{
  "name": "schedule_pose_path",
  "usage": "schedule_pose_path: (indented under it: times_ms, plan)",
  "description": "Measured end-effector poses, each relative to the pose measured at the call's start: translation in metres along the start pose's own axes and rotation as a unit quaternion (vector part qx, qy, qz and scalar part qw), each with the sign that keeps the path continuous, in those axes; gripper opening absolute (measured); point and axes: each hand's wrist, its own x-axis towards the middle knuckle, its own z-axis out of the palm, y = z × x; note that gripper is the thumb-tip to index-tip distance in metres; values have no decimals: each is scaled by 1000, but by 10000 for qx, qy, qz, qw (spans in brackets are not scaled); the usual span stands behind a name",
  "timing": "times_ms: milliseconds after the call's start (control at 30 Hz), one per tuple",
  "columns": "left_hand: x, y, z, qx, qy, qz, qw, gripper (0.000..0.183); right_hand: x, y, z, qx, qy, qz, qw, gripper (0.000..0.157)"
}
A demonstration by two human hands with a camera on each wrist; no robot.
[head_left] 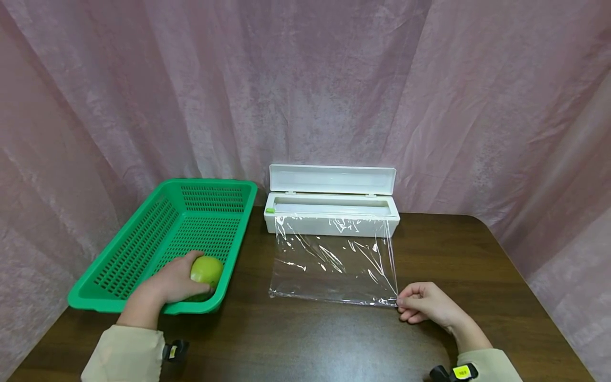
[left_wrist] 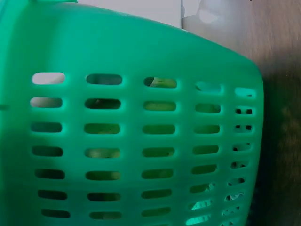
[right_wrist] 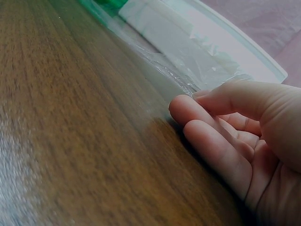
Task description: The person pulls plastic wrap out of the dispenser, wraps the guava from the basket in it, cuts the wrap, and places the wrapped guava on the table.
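Note:
In the head view my left hand (head_left: 174, 278) reaches into the near right corner of a green plastic basket (head_left: 95, 303). Its fingers and thumb grip a yellow-green apple (head_left: 207, 270). The left wrist view shows mostly the slotted basket wall (left_wrist: 131, 52), with yellow-green showing through the slots and the hand hidden. On the right, my right hand (head_left: 429, 305) pinches the near right corner of a sheet of clear plastic wrap (head_left: 329, 270) between thumb and index finger. The wrap runs out of a white dispenser box (head_left: 334, 225) with its lid raised.
The brown wooden table (head_left: 305, 339) carries everything, and a pinkish curtain (head_left: 334, 79) hangs right behind it. A small light-green piece (head_left: 270, 210) sits at the left end of the box's front edge.

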Motion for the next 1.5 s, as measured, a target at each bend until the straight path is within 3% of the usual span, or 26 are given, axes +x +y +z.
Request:
schedule_pose_path:
  times_ms: [300, 600, 1500]
  plan:
    - [-1, 0, 0, -84, 174, 149, 9997, 83, 1, 0, 1, 30, -21, -14, 10000, 24]
    - [-3, 0, 0, 39, 915, 276, 9954, 85, -1, -4, 2, 70, -40, -66, 9999, 32]
    - [-12, 7, -7, -69, 1787, 424, 9830, 89, 0, 0, 1, 24, 15, 11, 10000, 29]
